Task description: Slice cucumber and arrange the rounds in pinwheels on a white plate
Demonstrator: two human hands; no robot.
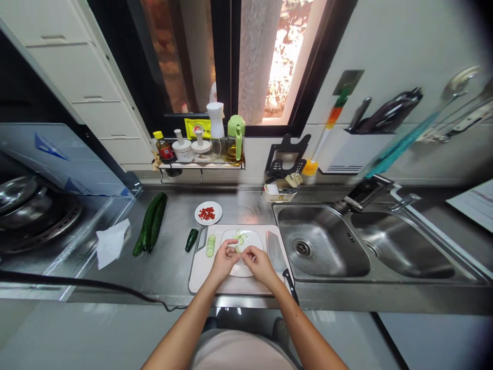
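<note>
Over a white plate (pixel 252 237) my left hand (pixel 225 258) and my right hand (pixel 258 261) meet, fingertips close together. Between them shows a pale green cucumber slice (pixel 238 250), pinched by the left fingers. The right thumb and index finger are pressed together at its edge; what they grip is too small to make out. Several cucumber slices (pixel 241 237) lie curved on the plate. The plate rests on a pale cutting board (pixel 204 272), where a row of overlapping cucumber slices (pixel 210 245) lies at left and a knife (pixel 274 249) at right.
Left of the board are a cucumber end (pixel 191 240), whole cucumbers (pixel 151 224) and a white paper (pixel 113 241). Behind it sits a small plate (pixel 215 206) of red pieces. A double sink (pixel 321 241) is at right, a bottle shelf (pixel 202 165) at the back, a stove (pixel 42 226) far left.
</note>
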